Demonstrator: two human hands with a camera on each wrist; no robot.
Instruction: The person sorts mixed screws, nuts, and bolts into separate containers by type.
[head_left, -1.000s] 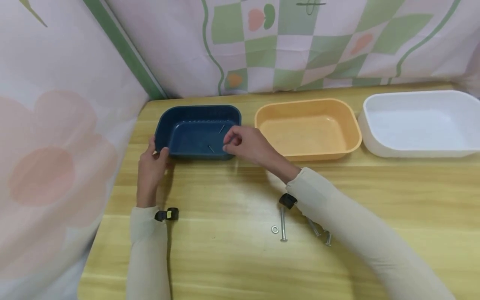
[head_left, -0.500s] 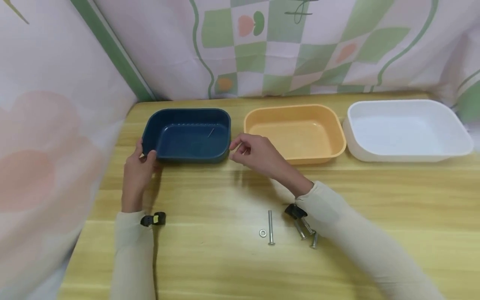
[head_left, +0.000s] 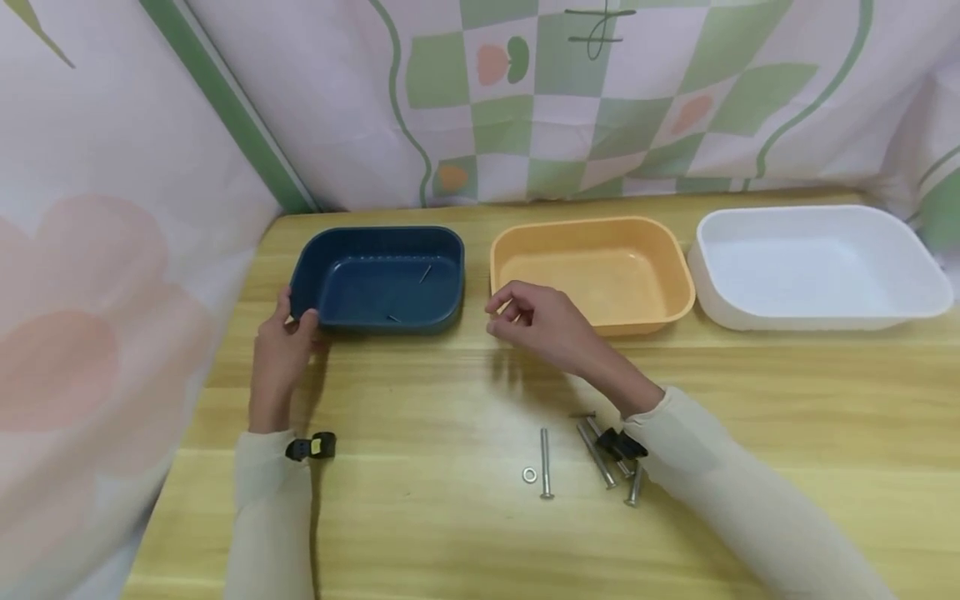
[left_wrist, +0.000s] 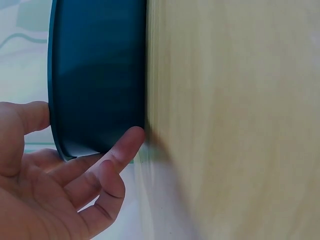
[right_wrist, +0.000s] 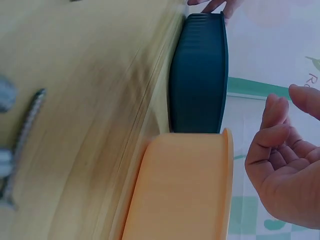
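– With the left hand (head_left: pixel 281 354), holding what?
– The near left corner of the navy blue plastic bin (head_left: pixel 360 287), between thumb and fingers. Inside this bin, toward its right part, two small screws (head_left: pixel 425 274), well apart.
– And with the right hand (head_left: pixel 542 323)?
– Pinching nothing visible; fingers loosely curled, thumb apart from them, in front of the near left corner of the orange plastic bin (head_left: pixel 630 327).
– Any danger from here?
– Perhaps tilting the navy blue plastic bin, by pressing too strongly on one corner only. Perhaps also sweeping the loose bolts (head_left: pixel 596 457) away, by dragging the right sleeve (head_left: pixel 705 467) low.
– Other things around, or in the way?
– On the tabletop (head_left: pixel 420 525), one long bolt (head_left: pixel 546 465), with a metal washer (head_left: pixel 529 474) just beside. Over the loose bolts, a black wrist camera (head_left: pixel 628 447), hiding some; cannot tell how many. Farther right, beside the orange plastic bin, a white plastic bin (head_left: pixel 810 318).
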